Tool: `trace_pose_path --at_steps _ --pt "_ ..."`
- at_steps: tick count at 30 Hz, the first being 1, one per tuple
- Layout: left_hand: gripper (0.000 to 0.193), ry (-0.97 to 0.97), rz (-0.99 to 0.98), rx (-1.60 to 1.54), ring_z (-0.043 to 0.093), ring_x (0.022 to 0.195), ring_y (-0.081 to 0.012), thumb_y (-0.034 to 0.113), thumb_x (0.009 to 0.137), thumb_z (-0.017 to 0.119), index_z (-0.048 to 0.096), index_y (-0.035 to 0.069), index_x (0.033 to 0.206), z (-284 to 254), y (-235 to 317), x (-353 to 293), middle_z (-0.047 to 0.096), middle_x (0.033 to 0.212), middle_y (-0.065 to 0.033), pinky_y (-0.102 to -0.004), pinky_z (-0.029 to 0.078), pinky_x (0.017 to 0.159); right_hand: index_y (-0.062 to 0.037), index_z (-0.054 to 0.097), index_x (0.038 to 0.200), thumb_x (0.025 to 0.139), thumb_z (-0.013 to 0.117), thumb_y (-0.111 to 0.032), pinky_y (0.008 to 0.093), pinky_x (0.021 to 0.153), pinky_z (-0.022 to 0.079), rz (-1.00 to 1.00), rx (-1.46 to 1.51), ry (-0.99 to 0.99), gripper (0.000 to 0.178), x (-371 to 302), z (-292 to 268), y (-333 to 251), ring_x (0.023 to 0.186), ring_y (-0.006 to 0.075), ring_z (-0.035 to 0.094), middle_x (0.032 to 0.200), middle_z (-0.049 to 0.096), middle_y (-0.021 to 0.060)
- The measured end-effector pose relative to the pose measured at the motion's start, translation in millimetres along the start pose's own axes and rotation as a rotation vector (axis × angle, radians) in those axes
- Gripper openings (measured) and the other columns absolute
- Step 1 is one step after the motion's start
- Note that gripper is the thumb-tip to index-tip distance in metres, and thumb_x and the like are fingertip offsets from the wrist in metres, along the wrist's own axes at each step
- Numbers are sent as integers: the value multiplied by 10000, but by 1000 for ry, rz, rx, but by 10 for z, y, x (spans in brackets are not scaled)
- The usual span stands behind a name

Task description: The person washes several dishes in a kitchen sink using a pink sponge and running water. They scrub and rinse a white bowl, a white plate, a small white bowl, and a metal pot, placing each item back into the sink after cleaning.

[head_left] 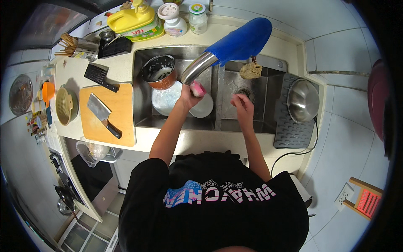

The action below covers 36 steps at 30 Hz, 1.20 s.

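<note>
My left hand [189, 100] is closed around a small pink-and-white thing [197, 89] that looks like a sponge, under the end of the metal faucet [197, 68]. Below it in the left sink basin are a large white dish [164, 101] and a smaller white plate [203, 107]. A copper-coloured pot [161, 81] with a dark inside and some white suds stands at that basin's back left. Over the right basin, my right hand [243, 105] has its fingers curled in near the drain [244, 91]; whatever they may hold is hidden.
A blue cover [243, 42] drapes the faucet. A tan scrubber [251, 71] sits behind the right basin. At left, a cleaver [99, 108] lies on a wooden board [126, 94], with a black slotted turner [97, 75] beyond. A steel bowl [303, 101] rests on a grey mat [289, 136].
</note>
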State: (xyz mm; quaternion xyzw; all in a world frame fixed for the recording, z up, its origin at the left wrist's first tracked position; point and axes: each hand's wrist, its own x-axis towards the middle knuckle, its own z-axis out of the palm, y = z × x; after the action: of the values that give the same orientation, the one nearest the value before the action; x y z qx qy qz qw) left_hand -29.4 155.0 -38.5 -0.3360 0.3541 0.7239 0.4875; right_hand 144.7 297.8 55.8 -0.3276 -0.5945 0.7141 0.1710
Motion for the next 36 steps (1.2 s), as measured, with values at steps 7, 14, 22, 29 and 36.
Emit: trace_pose_path --at_steps 7,14,22,29,36 --pt "326 -69 -56 146 545 942 -218 400 881 391 537 169 1059 -60 21 -152 574 998 -15 -385 441 867 -23 386 1321 664 772 -167 339 911 431 -376 -564 -413 775 341 640 250 1080 229 524 1206 523 144" --pt "593 -70 22 443 570 908 -155 625 884 285 526 150 1147 219 213 -696 607 971 -27 -285 472 737 -17 379 1322 575 824 -157 331 908 427 191 -347 -795 880 883 921 316 1079 221 515 1199 518 130" --pt "574 -182 45 432 557 984 -255 522 908 333 315 127 1323 26 137 -533 348 1329 -113 -377 455 851 -51 537 1185 708 762 -338 302 850 433 304 -266 -678 600 980 993 184 1027 158 521 1093 567 60" --pt "501 -90 290 395 572 997 -237 317 890 492 325 184 1343 63 141 -707 413 1279 -111 -363 495 836 -51 532 1102 856 492 -478 278 512 445 541 -352 -716 495 1096 928 212 765 130 520 997 538 57" --pt "293 -215 395 317 592 936 -153 58 821 642 514 103 1081 -161 313 -641 584 1033 -58 -272 533 794 -47 556 1007 857 519 -461 252 494 433 341 -322 -747 442 1083 984 98 577 105 514 774 568 20"
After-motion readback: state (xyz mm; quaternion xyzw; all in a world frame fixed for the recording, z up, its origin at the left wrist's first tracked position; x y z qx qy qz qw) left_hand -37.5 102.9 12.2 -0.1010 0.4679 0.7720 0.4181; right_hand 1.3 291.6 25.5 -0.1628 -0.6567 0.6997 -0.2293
